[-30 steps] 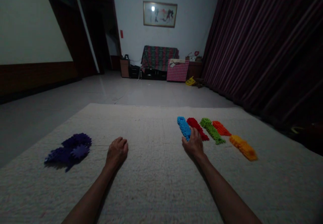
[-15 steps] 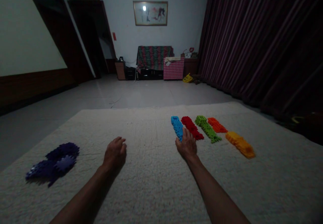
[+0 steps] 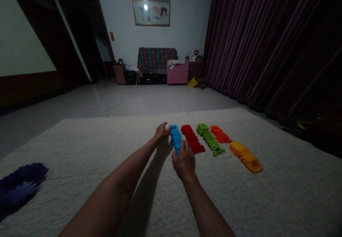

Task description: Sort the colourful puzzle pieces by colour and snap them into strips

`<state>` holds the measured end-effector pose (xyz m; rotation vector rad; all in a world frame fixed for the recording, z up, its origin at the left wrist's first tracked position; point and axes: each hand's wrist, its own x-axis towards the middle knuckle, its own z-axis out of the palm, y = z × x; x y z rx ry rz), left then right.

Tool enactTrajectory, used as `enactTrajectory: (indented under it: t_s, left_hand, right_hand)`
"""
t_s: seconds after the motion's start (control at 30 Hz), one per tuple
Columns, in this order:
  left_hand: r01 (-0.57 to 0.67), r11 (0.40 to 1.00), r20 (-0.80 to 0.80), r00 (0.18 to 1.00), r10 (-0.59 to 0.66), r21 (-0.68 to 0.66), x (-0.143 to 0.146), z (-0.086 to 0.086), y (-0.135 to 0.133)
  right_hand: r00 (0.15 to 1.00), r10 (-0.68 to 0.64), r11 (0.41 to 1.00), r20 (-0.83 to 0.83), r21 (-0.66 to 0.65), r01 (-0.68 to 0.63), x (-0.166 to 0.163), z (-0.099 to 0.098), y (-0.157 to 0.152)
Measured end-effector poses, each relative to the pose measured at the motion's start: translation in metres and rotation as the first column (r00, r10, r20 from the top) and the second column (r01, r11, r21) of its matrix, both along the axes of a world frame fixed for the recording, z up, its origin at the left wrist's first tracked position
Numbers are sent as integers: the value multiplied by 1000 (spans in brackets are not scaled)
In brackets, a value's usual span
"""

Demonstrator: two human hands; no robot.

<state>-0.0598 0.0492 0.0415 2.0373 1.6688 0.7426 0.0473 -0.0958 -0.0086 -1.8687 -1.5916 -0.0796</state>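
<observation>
Several strips of interlocking plastic pieces lie side by side on a pale rug: blue strip, red strip, green strip, orange strip and a yellow-orange strip a little apart. My left hand reaches across and touches the far left end of the blue strip with its fingertips. My right hand rests at the near end of the blue strip, fingers laid over it beside the red one.
A pile of purple pieces lies at the rug's left edge. Beyond the rug is bare grey floor, a covered cabinet and a checked box by the far wall. Dark curtains run along the right.
My left hand has moved from the middle of the rug rightward to the far end of the blue strip. The view has swung right, so the purple pile slid toward the left edge.
</observation>
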Motion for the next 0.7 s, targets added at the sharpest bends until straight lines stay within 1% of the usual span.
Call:
enactTrajectory:
  t_s: [0.07, 0.13, 0.27, 0.33, 0.47, 0.57, 0.7]
  left_hand:
    - [-6, 1000, 14, 1000, 6, -16, 14, -1, 18]
    - [2, 999, 22, 1000, -1, -34, 25, -4, 30]
    - [63, 995, 26, 998, -61, -77, 38, -10, 39]
    - [109, 990, 24, 994, -107, -89, 38, -11, 37]
    - [171, 982, 20, 985, -170, -84, 34, -7, 27]
    - [187, 980, 26, 982, -186, -60, 29, -4, 16]
    - [194, 980, 59, 980, -192, -34, 25, -4, -1]
  right_hand:
    - [1000, 6, 1000, -14, -2, -6, 0, 0, -1]
    - [999, 16, 1000, -27, 12, -16, 0, -1, -1]
    - [997, 26, 998, -66, 58, -22, -1, -2, 0]
    - [996, 30, 998, -81, 59, -25, -1, -1, 0]
    - [994, 34, 999, -103, 7, -33, -1, 4, -2]
    - [992, 38, 999, -119, -7, -39, 0, 8, -4]
    - [993, 38, 999, -110, 28, -35, 0, 8, -5]
